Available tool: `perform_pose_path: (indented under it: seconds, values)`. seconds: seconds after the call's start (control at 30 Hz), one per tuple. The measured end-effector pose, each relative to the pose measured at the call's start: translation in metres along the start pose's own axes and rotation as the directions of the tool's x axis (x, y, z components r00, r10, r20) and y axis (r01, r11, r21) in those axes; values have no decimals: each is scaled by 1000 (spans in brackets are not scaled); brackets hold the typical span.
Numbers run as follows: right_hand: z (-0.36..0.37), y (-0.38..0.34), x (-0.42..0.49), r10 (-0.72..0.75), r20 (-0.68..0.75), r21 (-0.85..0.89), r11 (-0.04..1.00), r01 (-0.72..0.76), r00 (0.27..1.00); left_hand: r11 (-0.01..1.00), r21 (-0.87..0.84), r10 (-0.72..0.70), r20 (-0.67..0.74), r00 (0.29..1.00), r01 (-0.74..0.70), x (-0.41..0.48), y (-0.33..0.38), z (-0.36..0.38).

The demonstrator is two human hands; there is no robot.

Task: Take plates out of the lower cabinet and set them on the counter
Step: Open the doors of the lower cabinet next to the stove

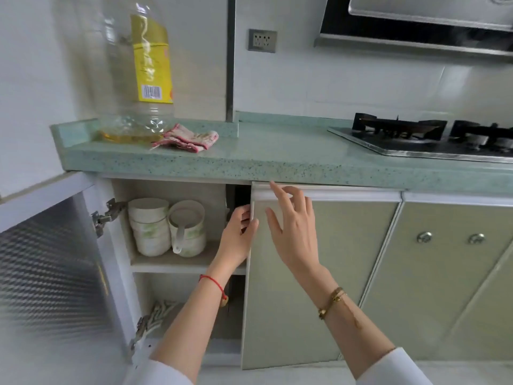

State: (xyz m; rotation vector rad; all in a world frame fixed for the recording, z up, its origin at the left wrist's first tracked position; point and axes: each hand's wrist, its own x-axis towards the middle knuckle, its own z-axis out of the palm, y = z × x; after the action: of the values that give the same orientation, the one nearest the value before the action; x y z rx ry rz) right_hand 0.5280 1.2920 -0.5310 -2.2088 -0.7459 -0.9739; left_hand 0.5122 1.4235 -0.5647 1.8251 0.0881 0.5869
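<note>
The lower cabinet stands with its left door (55, 273) swung wide open. On its upper shelf (177, 262) sit two stacks of white bowls (150, 226), the right stack (188, 232) with a white spoon in it. Plate rims (159, 309) show on the bottom shelf, mostly hidden by the hinge and my left arm. My left hand (238, 234) grips the left edge of the right cabinet door (305, 273), fingers curled behind it. My right hand (291, 220) lies with straight fingers on the front of that door near its top. The green speckled counter (277, 157) runs above.
On the counter's left end stand a large oil bottle (138, 76) and a pink cloth (188, 138). A gas hob (433, 140) sits at the right, with a range hood (416, 20) above. More shut cabinet doors (444, 273) lie to the right.
</note>
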Motion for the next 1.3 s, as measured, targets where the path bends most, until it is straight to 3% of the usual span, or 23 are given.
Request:
perform_pose_path:
  seconds: [0.47, 0.8, 1.03, 1.3]
  values:
    - [-89, -9, -64, -14, -174, 157, 987, 42, 985, 968, -165, 222, 214, 951, -189, -129, 45, 10]
    - [-186, 28, -115, 27, -215, 202, 979, 17, 976, 923, -371, 244, 362, 900, -101, -176, 84, 83]
    - [-254, 76, -156, 141, -358, 140, 985, -97, 923, 885, -435, 318, 310, 896, -163, -214, 107, 179]
    - [-309, 130, -174, 257, -421, 90, 966, -242, 870, 885, -439, 270, 211, 939, -156, -240, 136, 276]
